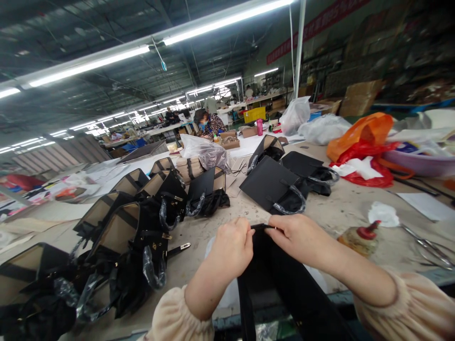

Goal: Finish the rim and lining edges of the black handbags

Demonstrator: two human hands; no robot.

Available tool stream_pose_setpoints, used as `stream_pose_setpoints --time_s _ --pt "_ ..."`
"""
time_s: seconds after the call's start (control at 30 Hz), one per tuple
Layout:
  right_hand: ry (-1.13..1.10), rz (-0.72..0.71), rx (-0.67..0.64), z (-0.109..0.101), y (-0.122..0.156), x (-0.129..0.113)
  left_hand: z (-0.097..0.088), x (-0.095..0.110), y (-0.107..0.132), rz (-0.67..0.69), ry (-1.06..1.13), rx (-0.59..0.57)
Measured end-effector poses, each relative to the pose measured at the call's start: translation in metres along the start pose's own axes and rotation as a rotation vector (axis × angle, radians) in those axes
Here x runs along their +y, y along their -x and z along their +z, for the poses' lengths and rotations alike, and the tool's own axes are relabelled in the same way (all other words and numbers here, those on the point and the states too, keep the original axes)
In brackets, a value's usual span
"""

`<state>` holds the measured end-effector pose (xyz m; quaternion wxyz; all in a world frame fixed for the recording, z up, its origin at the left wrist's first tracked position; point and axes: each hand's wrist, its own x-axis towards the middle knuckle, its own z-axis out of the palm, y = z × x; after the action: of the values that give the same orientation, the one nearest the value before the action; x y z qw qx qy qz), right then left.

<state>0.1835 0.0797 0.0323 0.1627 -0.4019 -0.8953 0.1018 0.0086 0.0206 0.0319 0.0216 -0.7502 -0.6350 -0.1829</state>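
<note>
- We have our left hand point(234, 244) at the near edge of the tabletop point(337, 208), its grip narrow, thumb and fingers pinching the upper edge of a black bag point(295, 289).
- Our right hand point(296, 234) pinches the same edge just beside it, so both grips hold the bag.
- We see that bag directly in front of us, low in the view, its dark inside facing us and its lower part cut off by the bottom of the view.
- To our left we have a cluster of black bags point(119, 229) with tan interiors, their handles in clear wrap; a black strap with a metal end point(179, 249) sticks out toward our left hand.
- Beyond our hands we see a flat-sided black handbag point(272, 182) lying tilted, its wrapped handle toward us.
- Near our right forearm we have a bottle with a red cap point(356, 242), a crumpled white wrapper point(383, 214) and, farther right, metal scissors point(427, 245).
- Farther off on the right we see an orange bag point(366, 131) beside a purple basin point(424, 162).
- Across the tabletop we see a co-worker point(215, 124) in a patterned top.
</note>
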Motion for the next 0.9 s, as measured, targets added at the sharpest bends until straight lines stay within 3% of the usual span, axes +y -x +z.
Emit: stream_pose_setpoints --time_s 0.13,0.27,0.9 --pt "-0.098 -0.053 0.034 -0.002 -0.003 0.001 0.001 0.001 0.000 0.004 -0.008 0.007" --pt "-0.048 -0.124 0.028 -0.004 -0.008 0.000 0.001 0.002 -0.001 -0.004 -0.016 0.012" --pt "0.081 -0.108 0.046 0.002 -0.020 -0.006 0.002 -0.001 -0.005 -0.041 -0.003 0.033"
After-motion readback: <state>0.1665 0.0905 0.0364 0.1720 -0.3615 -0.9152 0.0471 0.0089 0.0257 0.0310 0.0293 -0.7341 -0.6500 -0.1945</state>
